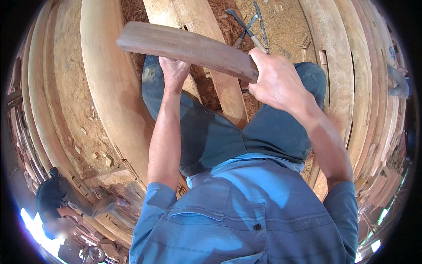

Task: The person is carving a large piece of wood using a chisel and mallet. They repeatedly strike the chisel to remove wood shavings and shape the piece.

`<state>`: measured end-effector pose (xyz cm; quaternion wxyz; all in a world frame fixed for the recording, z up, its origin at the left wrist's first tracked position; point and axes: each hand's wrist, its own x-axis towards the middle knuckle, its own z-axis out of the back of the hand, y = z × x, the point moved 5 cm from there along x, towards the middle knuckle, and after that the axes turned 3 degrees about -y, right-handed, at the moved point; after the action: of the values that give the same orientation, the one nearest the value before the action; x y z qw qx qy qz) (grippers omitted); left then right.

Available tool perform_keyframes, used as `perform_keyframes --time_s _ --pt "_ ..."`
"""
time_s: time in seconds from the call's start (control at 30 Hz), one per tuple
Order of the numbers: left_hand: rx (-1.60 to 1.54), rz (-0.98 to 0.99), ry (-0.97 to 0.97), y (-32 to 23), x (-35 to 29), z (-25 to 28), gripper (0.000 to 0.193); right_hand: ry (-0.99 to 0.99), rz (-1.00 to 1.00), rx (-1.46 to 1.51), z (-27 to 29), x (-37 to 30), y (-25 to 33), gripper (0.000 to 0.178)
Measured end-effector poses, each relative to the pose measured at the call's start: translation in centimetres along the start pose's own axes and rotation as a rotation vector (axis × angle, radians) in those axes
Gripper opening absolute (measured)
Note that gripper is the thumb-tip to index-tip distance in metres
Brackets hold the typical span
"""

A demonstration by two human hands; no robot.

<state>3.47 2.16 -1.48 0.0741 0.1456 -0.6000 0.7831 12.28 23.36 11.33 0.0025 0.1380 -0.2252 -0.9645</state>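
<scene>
A grey-brown length of wood [189,46], a thick board with squared edges, is held up over my knees. It slants from the upper left down to the right. My right hand [277,81] is closed around its right end. Under its left half, my left hand [175,72] grips the lower edge, and most of its fingers are hidden behind the wood. Beyond the right hand, hand tools with dark metal parts lie crossed on the ground, one with a pale wooden handle [259,44].
Long pale timber beams [105,66] run along my left, with more beams [329,57] on my right, some with slots cut in them. A narrower timber [228,88] lies between my legs. Wood chips [288,26] cover the ground. Another person [57,198] is at the lower left.
</scene>
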Motion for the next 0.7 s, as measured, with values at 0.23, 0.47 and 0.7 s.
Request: perform_keyframes --time_s 0.23,0.47,0.7 --pt "-0.089 0.448 0.178 3.4 0.0 0.3 0.023 -0.599 0.365 0.436 11.2 -2.1 6.5 0.041" --pt "-0.169 0.383 0.168 2.6 -0.1 -0.4 0.025 -0.518 0.165 0.238 8.1 2.5 4.3 0.036" --pt "-0.194 0.414 0.158 2.5 0.1 -0.5 0.023 0.007 -0.136 -0.012 -2.5 0.8 -2.3 0.031"
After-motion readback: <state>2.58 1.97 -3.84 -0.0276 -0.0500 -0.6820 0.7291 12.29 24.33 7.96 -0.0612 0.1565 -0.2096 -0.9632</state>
